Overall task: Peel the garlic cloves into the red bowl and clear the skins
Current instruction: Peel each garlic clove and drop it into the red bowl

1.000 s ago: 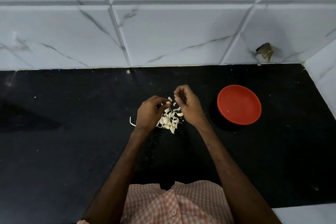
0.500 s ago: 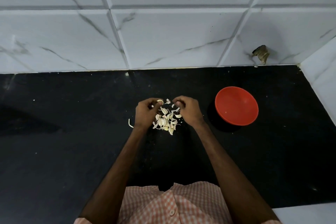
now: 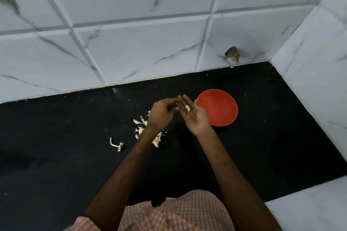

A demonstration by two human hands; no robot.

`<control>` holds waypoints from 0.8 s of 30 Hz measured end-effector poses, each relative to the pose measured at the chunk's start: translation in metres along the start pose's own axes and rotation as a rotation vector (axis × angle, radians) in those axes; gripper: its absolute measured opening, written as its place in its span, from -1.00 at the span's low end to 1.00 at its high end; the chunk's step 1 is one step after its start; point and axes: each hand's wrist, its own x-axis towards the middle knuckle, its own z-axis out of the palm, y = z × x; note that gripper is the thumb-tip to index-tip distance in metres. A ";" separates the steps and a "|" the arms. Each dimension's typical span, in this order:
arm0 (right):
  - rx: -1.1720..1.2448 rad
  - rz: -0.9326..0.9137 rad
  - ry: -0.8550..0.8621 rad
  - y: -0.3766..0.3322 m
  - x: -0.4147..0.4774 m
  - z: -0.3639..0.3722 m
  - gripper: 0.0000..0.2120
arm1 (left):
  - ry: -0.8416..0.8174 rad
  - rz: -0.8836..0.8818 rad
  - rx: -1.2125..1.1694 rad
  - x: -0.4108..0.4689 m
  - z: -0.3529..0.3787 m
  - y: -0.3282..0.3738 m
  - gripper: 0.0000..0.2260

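Half a second ago both hands sat low over the skin pile, pinching at a clove; now we see them lifted and shifted toward the red bowl, and the view has swung so the bowl lies nearer the middle.

Taking the red bowl [image 3: 217, 108] as our landmark: the black counter [image 3: 56, 155] spreads under and around it, and the white marbled wall tiles [image 3: 131, 43] rise behind it, with a second tiled wall [image 3: 315, 80] closing the corner to its right. A small dark chipped spot [image 3: 232, 56] marks the tile behind the bowl.

The right hand [image 3: 195, 116] overlaps the bowl's left rim, palm up and fingers spread flat. A pale garlic clove [image 3: 187, 108] rests loose on its fingers, just left of the bowl. The left hand [image 3: 163, 112] is further left of the bowl, knuckles up, fingers curled loosely with their tips meeting the right hand's fingers; we cannot tell whether it holds anything.

The skins [image 3: 142, 127] lie scattered on the counter left of the bowl, partly under the left forearm. A stem scrap [image 3: 116, 144] lies furthest left, apart from the pile.
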 end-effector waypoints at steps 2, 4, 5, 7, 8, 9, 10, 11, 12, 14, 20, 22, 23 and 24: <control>0.010 -0.035 0.045 -0.017 0.003 -0.006 -0.68 | 0.048 -0.017 -0.049 0.002 0.004 0.003 -0.74; -0.088 -0.090 0.129 -0.031 0.011 -0.015 -0.76 | 0.053 -0.055 -0.053 0.003 0.007 0.001 -0.78; -0.151 -0.123 0.175 -0.037 0.016 -0.020 -0.75 | 0.047 -0.075 -0.051 0.003 0.008 -0.001 -0.79; -0.306 -0.178 0.265 -0.046 0.028 -0.028 -0.63 | 0.033 -0.101 -0.047 0.000 0.011 -0.005 -0.80; -0.422 -0.195 0.314 -0.049 0.033 -0.032 -0.60 | 0.027 -0.114 -0.051 -0.001 0.012 -0.006 -0.80; -0.569 -0.207 0.368 -0.051 0.037 -0.036 -0.61 | 0.019 -0.128 -0.059 -0.003 0.014 -0.007 -0.79; -0.740 -0.212 0.419 -0.052 0.040 -0.040 -0.65 | 0.009 -0.142 -0.069 -0.004 0.016 -0.008 -0.79; -0.922 -0.203 0.455 -0.052 0.042 -0.043 -0.69 | -0.001 -0.155 -0.074 -0.005 0.017 -0.010 -0.79; -1.091 -0.184 0.471 -0.051 0.042 -0.046 -0.69 | -0.011 -0.166 -0.074 -0.006 0.018 -0.011 -0.79; -1.315 -0.153 0.461 -0.049 0.042 -0.049 -0.65 | -0.023 -0.184 -0.070 -0.007 0.019 -0.015 -0.79; -1.487 -0.128 0.411 -0.040 0.037 -0.043 -0.67 | -0.006 -0.248 -0.111 -0.016 0.012 -0.036 -0.81; -1.514 -0.105 0.383 -0.032 0.035 -0.045 -0.68 | 0.003 -0.274 -0.116 -0.021 0.006 -0.041 -0.80; -1.518 -0.093 0.372 -0.029 0.034 -0.047 -0.69 | 0.006 -0.276 -0.117 -0.022 0.005 -0.043 -0.80; -1.518 -0.085 0.359 -0.024 0.032 -0.048 -0.70 | 0.012 -0.268 -0.106 -0.024 0.001 -0.046 -0.80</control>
